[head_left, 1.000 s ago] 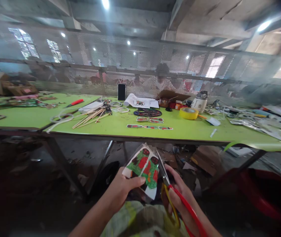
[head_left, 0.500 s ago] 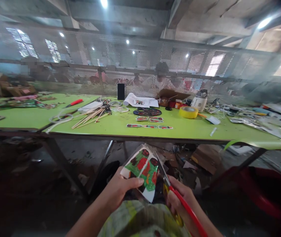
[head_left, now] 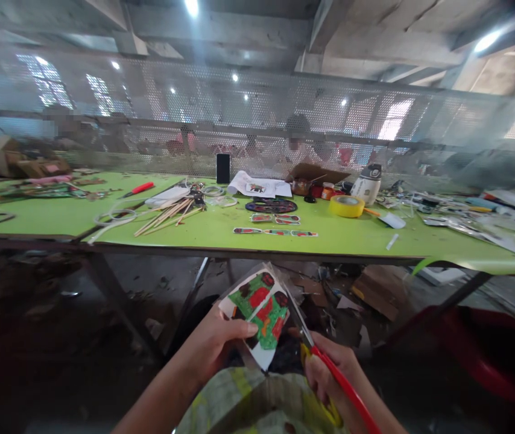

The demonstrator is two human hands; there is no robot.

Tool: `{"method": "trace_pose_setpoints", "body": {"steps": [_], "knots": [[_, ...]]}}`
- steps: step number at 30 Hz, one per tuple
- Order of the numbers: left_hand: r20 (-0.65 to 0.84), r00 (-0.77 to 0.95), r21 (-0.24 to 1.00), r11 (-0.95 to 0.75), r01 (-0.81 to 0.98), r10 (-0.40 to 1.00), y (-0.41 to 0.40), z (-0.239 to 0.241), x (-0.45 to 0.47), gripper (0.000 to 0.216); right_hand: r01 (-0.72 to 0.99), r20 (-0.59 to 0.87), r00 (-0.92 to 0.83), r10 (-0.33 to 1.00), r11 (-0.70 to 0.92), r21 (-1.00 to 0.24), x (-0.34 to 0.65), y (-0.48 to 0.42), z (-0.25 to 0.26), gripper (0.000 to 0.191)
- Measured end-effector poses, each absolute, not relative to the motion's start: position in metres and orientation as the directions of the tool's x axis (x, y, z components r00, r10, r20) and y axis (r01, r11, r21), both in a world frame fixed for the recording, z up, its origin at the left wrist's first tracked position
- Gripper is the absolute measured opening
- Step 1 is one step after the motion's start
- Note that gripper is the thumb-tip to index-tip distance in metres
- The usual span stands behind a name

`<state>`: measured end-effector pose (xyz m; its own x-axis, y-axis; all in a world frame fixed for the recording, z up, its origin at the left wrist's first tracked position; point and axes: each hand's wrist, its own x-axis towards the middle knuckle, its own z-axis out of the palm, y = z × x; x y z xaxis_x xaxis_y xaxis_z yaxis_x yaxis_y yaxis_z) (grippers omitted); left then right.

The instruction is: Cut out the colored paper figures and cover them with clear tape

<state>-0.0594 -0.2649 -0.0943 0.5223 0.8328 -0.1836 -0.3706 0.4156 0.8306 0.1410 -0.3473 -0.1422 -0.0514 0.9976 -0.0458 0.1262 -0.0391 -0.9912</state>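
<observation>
Behind the long green desk (head_left: 58, 214) runs a perforated metal screen (head_left: 239, 108), with concrete beams and ceiling lights above it. You sit back from the near edge of the desk, and both your hands are low in the view, below the level of the desktop and over your lap.

Your left hand (head_left: 214, 346) is clamped on a coloured sheet (head_left: 260, 304), thumb across its near face and fingers behind. The sheet is a clear-covered paper drawn in green, red and dark patches with white margins. It is held tilted, its far corner pointing up toward the desk edge.

Your right hand (head_left: 330, 371) is closed through the red and yellow handles of the scissors (head_left: 303, 328). The blades point up and away from you and lie right along the right edge of the sheet, touching it. You cannot tell from this view whether the blades are parted.

On the desk, straight ahead, a row of small cut coloured strips (head_left: 275, 232) lies near the edge, with a dark round decorated piece (head_left: 270, 206) just beyond. To the right of these stands a yellow tape roll (head_left: 346, 206), and a white jug (head_left: 366, 184) is behind it. To the left lies a bundle of thin wooden sticks (head_left: 167, 214), and farther left a red-handled knife (head_left: 137, 188). A black phone (head_left: 223, 168) stands upright at the far side against the screen. Cardboard scraps (head_left: 377, 295) lie on the floor under the desk to the right.
</observation>
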Motion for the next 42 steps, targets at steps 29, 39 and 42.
{"method": "trace_pose_setpoints", "body": {"steps": [29, 39, 42], "knots": [[-0.219, 0.614, 0.888, 0.416, -0.197, 0.758, -0.256, -0.098, -0.080, 0.032, 0.179, -0.014, -0.171, 0.985, 0.017, -0.984, 0.139, -0.344, -0.132, 0.072], [-0.204, 0.629, 0.914, 0.376, -0.152, 0.750, -0.247, -0.093, -0.080, 0.035, 0.199, -0.001, -0.115, 0.993, 0.022, -0.980, 0.139, -0.345, -0.138, 0.074], [-0.219, 0.640, 0.918, 0.378, -0.122, 0.737, -0.243, -0.093, -0.081, 0.030, 0.213, -0.005, -0.099, 0.995, 0.016, -0.977, 0.142, -0.346, -0.143, 0.073]]}}
